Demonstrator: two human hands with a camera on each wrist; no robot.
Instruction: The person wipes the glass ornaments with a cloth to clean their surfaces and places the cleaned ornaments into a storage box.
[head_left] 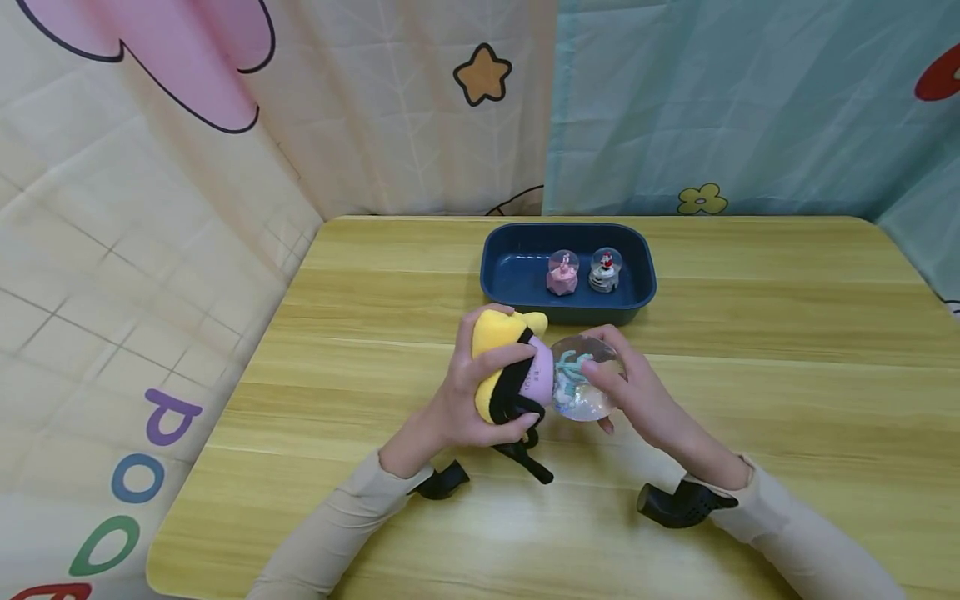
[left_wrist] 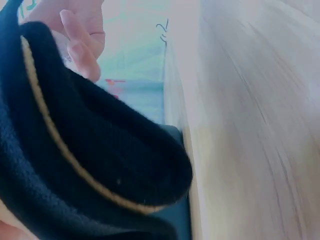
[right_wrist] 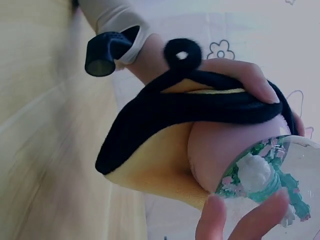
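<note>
A yellow plush piece with black straps (head_left: 489, 335) is gripped by my left hand (head_left: 453, 404), its fingers and thumb wrapped round both sides. A large snow globe (head_left: 581, 404) lies sideways against it, its lilac base (head_left: 537, 379) partly inside the plush's black-edged opening. My right hand (head_left: 641, 396) holds the clear dome from the right, thumb across the front. Inside the dome are teal and white figures. The right wrist view shows the lilac base (right_wrist: 220, 145) set within the plush, with black straps around it. In the left wrist view the black fabric (left_wrist: 125, 140) fills much of the frame.
Behind the hands, a dark blue tray (head_left: 501, 258) stands at the table's far side. It holds a small pink snow globe (head_left: 562, 279) and a small silver-white one (head_left: 604, 277). Printed curtains (head_left: 405, 108) hang along the table's back and left edges.
</note>
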